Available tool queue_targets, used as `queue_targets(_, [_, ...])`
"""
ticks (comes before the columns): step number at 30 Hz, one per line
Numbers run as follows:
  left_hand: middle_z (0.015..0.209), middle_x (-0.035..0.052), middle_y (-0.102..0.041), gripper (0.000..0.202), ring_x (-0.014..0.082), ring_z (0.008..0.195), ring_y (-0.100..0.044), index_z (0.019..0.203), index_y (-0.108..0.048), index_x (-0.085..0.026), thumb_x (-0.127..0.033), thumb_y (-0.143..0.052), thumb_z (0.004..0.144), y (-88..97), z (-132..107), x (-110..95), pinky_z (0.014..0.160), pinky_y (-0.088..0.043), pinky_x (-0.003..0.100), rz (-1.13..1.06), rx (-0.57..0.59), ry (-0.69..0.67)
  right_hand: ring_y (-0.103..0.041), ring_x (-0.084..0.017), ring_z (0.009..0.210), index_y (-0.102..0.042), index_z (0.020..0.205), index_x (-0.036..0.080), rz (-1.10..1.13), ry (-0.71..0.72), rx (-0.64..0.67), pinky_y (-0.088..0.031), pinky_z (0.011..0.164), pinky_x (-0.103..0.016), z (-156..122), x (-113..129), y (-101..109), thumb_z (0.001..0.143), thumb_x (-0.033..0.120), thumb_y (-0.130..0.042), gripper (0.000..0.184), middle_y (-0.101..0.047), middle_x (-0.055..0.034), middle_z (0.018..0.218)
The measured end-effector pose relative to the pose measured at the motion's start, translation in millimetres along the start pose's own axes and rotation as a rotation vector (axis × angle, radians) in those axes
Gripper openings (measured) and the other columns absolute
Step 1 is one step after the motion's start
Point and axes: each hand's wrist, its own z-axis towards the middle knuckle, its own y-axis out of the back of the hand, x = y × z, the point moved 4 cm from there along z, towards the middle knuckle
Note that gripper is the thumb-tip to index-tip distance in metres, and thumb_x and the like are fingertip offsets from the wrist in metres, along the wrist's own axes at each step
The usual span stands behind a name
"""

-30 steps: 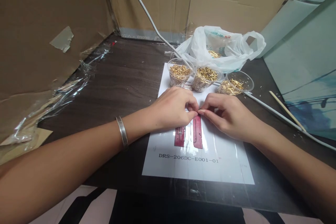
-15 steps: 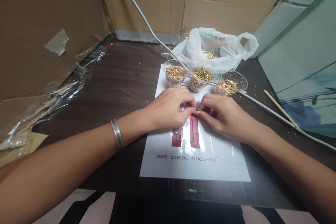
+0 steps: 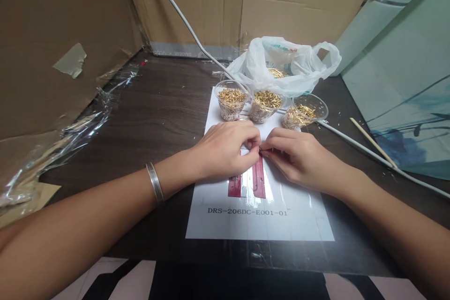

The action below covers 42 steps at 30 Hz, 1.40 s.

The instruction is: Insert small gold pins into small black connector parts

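The left hand (image 3: 234,147) and right hand (image 3: 300,154) meet at the fingertips, both pinching what looks like a small dark piece (image 3: 260,149) over the printed sheet (image 3: 214,225), so I'd judge that piece unfinished. Plenty seems left to use, with gold pins (image 3: 269,99) heaped in the clear cups (image 3: 262,117) and more inside the white bag (image 3: 258,65) behind; how much is done, I can't tell from here.

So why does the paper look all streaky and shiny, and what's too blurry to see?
Head view: pale glare streaks the paper, likely light bouncing off a glossy covering; head view again: the tiny dark piece where the left hand and right hand meet is too small and soft to make out.
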Motion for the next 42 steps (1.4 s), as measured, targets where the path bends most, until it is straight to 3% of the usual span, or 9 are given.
queue_targets(10, [0.071, 0.0002, -0.054, 0.009, 0.0118, 0.064, -0.046, 0.072, -0.06, -0.014, -0.015, -0.054, 0.079, 1.5, 2, 0, 0.061, -0.034, 0.026, 0.018, 0.027, 0.012, -0.052, -0.013, 0.063, -0.063, 0.079, 0.012, -0.038, -0.034, -0.037, -0.04, 0.059, -0.025, 0, 2, -2, 0.081, 0.007, -0.051, 0.014, -0.059, -0.0051, 0.073])
queue_targets(20, [0.075, 0.0011, -0.056, 0.006, 0.0128, 0.067, -0.048, 0.079, -0.064, -0.012, -0.013, -0.063, 0.073, 3.4, 3, 1, 0.064, -0.037, 0.025, 0.018, 0.024, 0.008, -0.049, -0.013, 0.061, -0.064, 0.075, 0.012, 0.019, -0.203, -0.053, -0.038, 0.059, -0.026, 0, -5, -4, 0.082, 0.013, -0.053, 0.014, -0.058, -0.0039, 0.069])
queue_targets(29, [0.075, 0.0006, -0.061, 0.007, 0.0127, 0.067, -0.051, 0.077, -0.068, -0.015, -0.019, -0.064, 0.081, 0.7, 3, 2, 0.063, -0.036, 0.025, 0.019, 0.029, 0.03, -0.053, -0.013, 0.063, -0.067, 0.075, 0.012, 0.125, -0.369, -0.048, -0.038, 0.059, -0.026, -1, -12, -1, 0.082, 0.014, -0.055, 0.014, -0.064, -0.0033, 0.071])
queue_targets(39, [0.076, 0.0007, -0.063, 0.007, 0.0139, 0.071, -0.055, 0.078, -0.069, -0.016, -0.017, -0.062, 0.081, 1.4, 3, 3, 0.064, -0.038, 0.026, 0.016, 0.027, 0.015, -0.049, -0.01, 0.053, -0.067, 0.065, 0.015, 0.023, -0.518, -0.114, -0.036, 0.053, -0.025, -9, -9, 3, 0.075, 0.014, -0.067, 0.01, -0.062, -0.0004, 0.061])
queue_targets(42, [0.079, 0.0018, -0.064, 0.009, 0.0151, 0.074, -0.056, 0.08, -0.069, -0.016, -0.019, -0.061, 0.082, 1.3, 2, 3, 0.066, -0.04, 0.027, 0.005, 0.02, -0.002, -0.048, -0.011, 0.052, -0.067, 0.069, 0.016, -0.057, -0.415, -0.11, -0.035, 0.052, -0.026, -11, 1, 13, 0.075, 0.013, -0.065, 0.007, -0.06, -0.0003, 0.061])
